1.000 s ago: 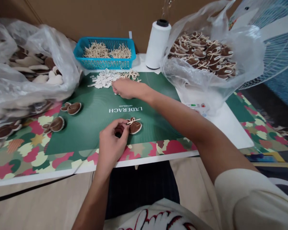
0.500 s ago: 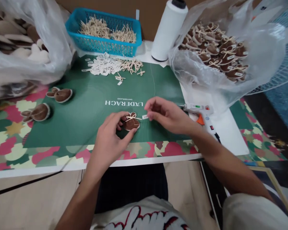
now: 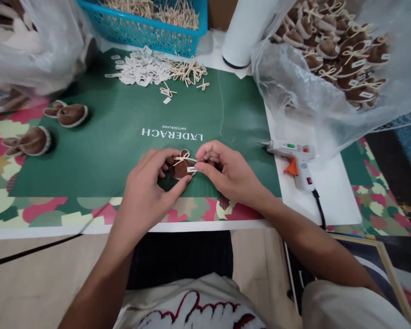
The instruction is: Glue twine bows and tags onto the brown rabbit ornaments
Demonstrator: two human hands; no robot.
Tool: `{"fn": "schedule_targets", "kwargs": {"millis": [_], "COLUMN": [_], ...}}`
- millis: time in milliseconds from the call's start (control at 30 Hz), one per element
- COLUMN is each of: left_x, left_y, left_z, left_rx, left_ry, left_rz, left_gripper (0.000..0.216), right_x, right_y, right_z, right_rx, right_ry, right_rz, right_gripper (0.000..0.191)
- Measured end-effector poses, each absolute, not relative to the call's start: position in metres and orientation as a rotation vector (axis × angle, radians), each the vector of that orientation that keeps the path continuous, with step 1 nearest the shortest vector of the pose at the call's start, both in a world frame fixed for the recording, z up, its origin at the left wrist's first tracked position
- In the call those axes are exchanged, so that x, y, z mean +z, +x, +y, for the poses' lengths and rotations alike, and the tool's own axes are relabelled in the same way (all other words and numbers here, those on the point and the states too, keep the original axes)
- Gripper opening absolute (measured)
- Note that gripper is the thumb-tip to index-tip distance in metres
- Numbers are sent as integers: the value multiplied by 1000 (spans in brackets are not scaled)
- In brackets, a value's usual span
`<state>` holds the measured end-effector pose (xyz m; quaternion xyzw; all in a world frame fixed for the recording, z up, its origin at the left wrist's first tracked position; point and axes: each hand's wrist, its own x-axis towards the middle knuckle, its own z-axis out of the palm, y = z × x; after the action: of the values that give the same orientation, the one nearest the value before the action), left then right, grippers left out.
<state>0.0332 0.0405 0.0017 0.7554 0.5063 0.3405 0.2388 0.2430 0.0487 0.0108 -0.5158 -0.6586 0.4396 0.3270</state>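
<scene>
Between the thumb and fingers of my left hand (image 3: 154, 178) is a small brown plush bunny (image 3: 182, 168) with a pale edge and a cream string bow (image 3: 184, 158) on it. My right hand (image 3: 222, 167) pinches the end of a small white label (image 3: 191, 169), which lies against the plush's right side. Dark lettering shows on the label. To the right, a white hot glue gun (image 3: 294, 153) with an orange trigger lies on its side, apart from both hands.
Two more plush bunnies (image 3: 70, 114) lie at left. Behind are a pile of white labels (image 3: 142, 68), cream bows (image 3: 188, 72), a blue basket (image 3: 147, 34) and a white thread cone (image 3: 241, 36). Plastic bags of plush pieces stand left (image 3: 58, 59) and right (image 3: 281, 87).
My right hand has moved left, bringing the label from beside the plush bunny onto its right side. My left hand still holds the bunny. The camera view has shifted downward.
</scene>
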Motion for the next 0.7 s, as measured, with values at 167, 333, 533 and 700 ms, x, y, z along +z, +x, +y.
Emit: {"fn": "schedule_targets", "kwargs": {"millis": [167, 333, 533, 700], "left_x": [3, 3, 0, 0], "left_y": [33, 33, 34, 32], "left_z": [40, 40, 39, 39], "left_rx": [927, 924, 954, 963], "left_ry": [2090, 2111, 2122, 2140], "left_rz": [1375, 1365, 1345, 1336], "left_gripper": [34, 35, 38, 38], "right_x": [4, 3, 0, -4], "right_y": [240, 245, 229, 216], "right_z": [50, 44, 6, -7], "right_rx": [982, 842, 427, 222], "right_ry": [-1358, -1331, -1344, -1447], "right_rz": [-1795, -1797, -1924, -2099], "right_gripper": [12, 8, 24, 32]}}
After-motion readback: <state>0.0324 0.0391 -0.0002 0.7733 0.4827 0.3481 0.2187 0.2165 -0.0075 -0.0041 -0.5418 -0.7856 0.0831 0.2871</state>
